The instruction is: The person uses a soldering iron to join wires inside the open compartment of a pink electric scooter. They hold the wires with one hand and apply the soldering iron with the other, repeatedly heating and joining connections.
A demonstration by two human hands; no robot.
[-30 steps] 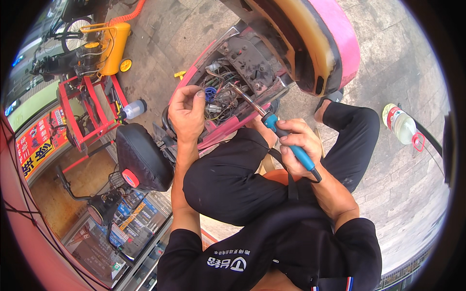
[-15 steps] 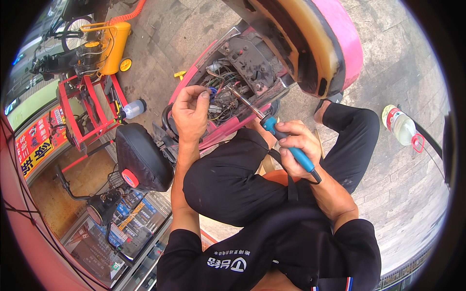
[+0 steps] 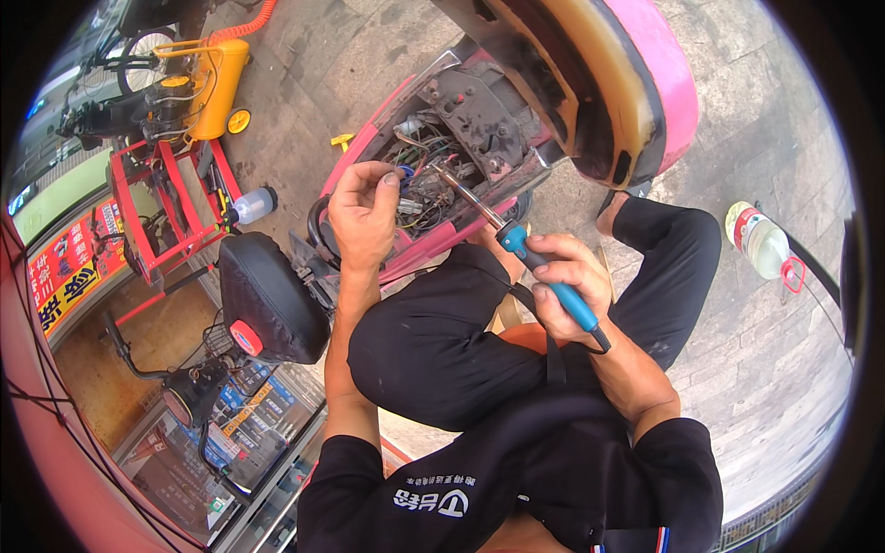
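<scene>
My right hand (image 3: 570, 281) is closed round the blue handle of a soldering iron (image 3: 551, 276). The iron's metal tip points up and left into a tangle of wires (image 3: 419, 184) in the open body of a pink scooter (image 3: 433, 229). At the left edge of that opening is my left hand (image 3: 362, 207), thumb and forefinger pinched together near the wires. What the pinch holds, if anything, is too small to make out. Whether the iron's tip touches a wire cannot be told.
A pink-edged cover (image 3: 636, 101) stands raised beyond the opening. On the left are a black seat (image 3: 272, 300), a red metal frame (image 3: 175, 207) and a yellow air tank (image 3: 218, 92). A clear bottle (image 3: 761, 241) lies on the paving at right. My bent knees flank the work.
The raised cover and scooter body sit very slightly farther right. Both hands keep nearly the same place and grip, with the soldering iron still angled at the wires.
</scene>
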